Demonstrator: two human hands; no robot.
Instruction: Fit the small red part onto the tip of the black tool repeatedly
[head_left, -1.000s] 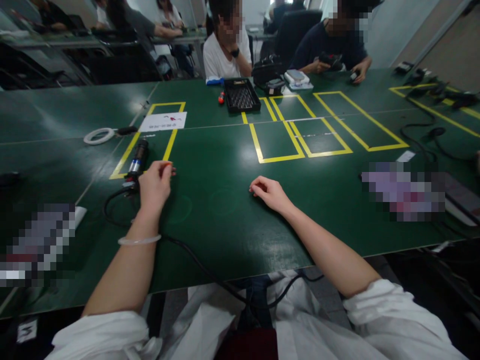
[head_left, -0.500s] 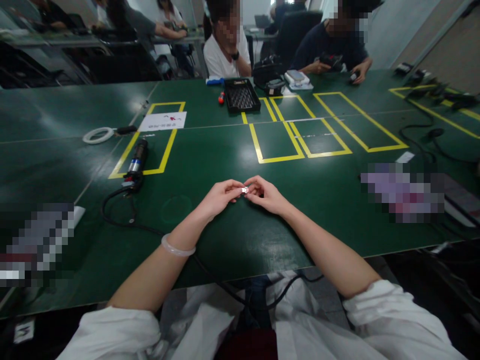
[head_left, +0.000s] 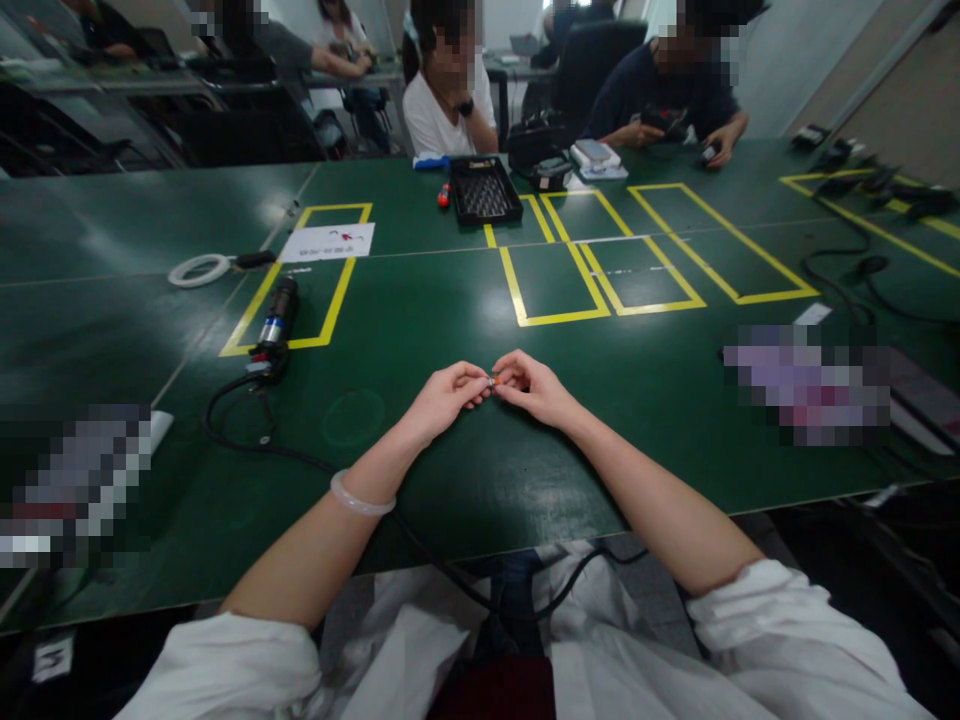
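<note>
In the head view my left hand [head_left: 444, 397] and my right hand [head_left: 534, 390] meet over the green table [head_left: 450, 490], fingertips nearly touching. Between them is a tiny silvery part with an orange bit [head_left: 493, 381], too small to name more exactly. Thumb and fingers of each hand are pinched closed at it, and the fingertips partly cover it. To the left of my left hand lies a black cylindrical tool [head_left: 279, 312] with a silver and blue band. A black cable [head_left: 300, 457] runs from its near end, under my left forearm, and over the table's front edge.
Yellow tape [head_left: 562, 319] marks rectangles on the table. Farther back are a black tray [head_left: 486, 195], a small red object [head_left: 444, 196], a white sheet [head_left: 330, 243] and a white ring [head_left: 199, 271]. Pixelated objects lie at both sides. People sit across the table.
My left hand has moved right, from beside the black cylindrical tool to my right hand. The small part now shows between the fingertips, with its orange side visible. My right hand has barely moved.
</note>
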